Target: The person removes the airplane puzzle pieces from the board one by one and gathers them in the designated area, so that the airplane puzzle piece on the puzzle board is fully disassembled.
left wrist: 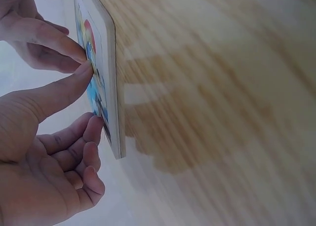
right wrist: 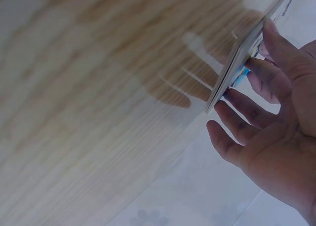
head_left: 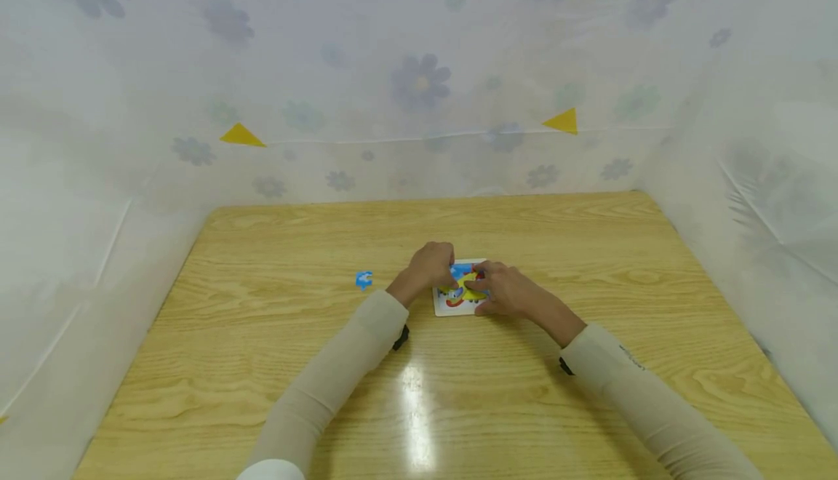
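A small jigsaw puzzle [head_left: 448, 311] in a pale wooden tray lies on the table, with a yellow, blue and red picture. My left hand [head_left: 428, 265] is at its left side. In the left wrist view, the thumb [left wrist: 79, 78] presses on the picture, while the curled index finger touches it nearer the tray's end. From the right, my right hand [head_left: 513, 291] grips the tray, its thumb [right wrist: 279, 41] at the near edge and other fingers over the picture and side. The hands cover part of the picture. Both hands' fingertips meet over a yellow part.
A loose blue puzzle piece [head_left: 362, 281] with white marks lies on the wooden table [head_left: 275, 334], left of the left hand. Pale flower-patterned sheeting [head_left: 366, 73] stands around the table's back and sides, with two yellow triangles on the back one.
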Tool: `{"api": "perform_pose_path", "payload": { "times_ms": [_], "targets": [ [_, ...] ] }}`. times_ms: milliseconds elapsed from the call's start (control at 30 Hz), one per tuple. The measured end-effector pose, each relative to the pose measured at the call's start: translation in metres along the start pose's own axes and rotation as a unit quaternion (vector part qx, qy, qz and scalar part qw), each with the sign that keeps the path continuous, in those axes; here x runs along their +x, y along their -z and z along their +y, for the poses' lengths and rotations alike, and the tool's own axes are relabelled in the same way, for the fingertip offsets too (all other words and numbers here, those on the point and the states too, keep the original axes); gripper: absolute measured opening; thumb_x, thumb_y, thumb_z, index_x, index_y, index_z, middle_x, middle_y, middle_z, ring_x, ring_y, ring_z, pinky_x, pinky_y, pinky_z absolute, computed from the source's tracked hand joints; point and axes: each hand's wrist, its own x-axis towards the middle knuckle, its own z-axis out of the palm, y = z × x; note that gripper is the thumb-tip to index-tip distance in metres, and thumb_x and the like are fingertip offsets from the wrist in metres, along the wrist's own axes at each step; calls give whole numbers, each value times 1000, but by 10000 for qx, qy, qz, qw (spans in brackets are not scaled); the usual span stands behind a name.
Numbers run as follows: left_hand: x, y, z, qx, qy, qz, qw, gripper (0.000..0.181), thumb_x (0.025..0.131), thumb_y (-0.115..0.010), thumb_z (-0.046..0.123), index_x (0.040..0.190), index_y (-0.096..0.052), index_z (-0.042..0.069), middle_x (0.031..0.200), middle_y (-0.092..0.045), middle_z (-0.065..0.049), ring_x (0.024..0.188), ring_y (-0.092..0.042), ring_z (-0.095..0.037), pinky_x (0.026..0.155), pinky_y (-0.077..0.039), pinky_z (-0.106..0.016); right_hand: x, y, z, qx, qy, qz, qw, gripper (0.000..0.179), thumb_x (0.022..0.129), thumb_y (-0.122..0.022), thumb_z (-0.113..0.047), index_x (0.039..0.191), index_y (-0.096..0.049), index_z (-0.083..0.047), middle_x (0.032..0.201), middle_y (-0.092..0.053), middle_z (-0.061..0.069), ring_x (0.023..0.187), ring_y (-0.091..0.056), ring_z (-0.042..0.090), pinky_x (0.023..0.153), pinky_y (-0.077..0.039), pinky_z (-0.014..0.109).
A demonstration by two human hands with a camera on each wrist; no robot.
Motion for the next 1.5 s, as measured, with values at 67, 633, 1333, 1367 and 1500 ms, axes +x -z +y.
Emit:
{"api": "perform_pose_path", "payload": {
  "times_ms": [67,633,1333,1367,1500],
  "targets": [
    [0,0,0,0,13,-2,10000,42,72,-83,29,98,-58,8,91,-60,-2,80,-54,-15,68,-46,-27,0,0,0,-48,33,10,10000,59,80,-72,-39,128,-59,-6,135,-50,26,117,-52,41,86,-50,55],
    [5,3,-3,-162,-268,472,9984,13,94,-58,20,87,-65,11,89,-64,-1,78,-56,-14,68,-47,-26,1,-1,0,-177,94,79,9998,57,80,-72,-39,127,-61,-8,129,-53,23,111,-55,35,80,-51,50],
    [1,4,-4,-342,-535,597,9962,15,95,-58,19,84,-65,10,84,-64,-1,72,-54,-13,64,-44,-25,0,0,0,-287,64,52,9996,59,80,-72,-40,127,-60,-8,128,-53,22,108,-56,32,78,-52,44],
    [1,4,-4,-343,-547,599,9961,15,95,-58,18,84,-65,10,84,-64,-1,72,-54,-13,64,-44,-25,0,0,0,-275,55,38,9996,59,80,-72,-40,128,-60,-8,129,-53,22,108,-55,33,79,-52,44],
    [0,5,-4,-368,-569,603,9959,15,95,-57,18,86,-65,10,87,-65,-2,74,-56,-13,67,-46,-26,0,1,-1,-200,-17,-23,9998,59,80,-72,-40,128,-59,-8,132,-51,23,113,-54,36,82,-51,49]
  ]
}}
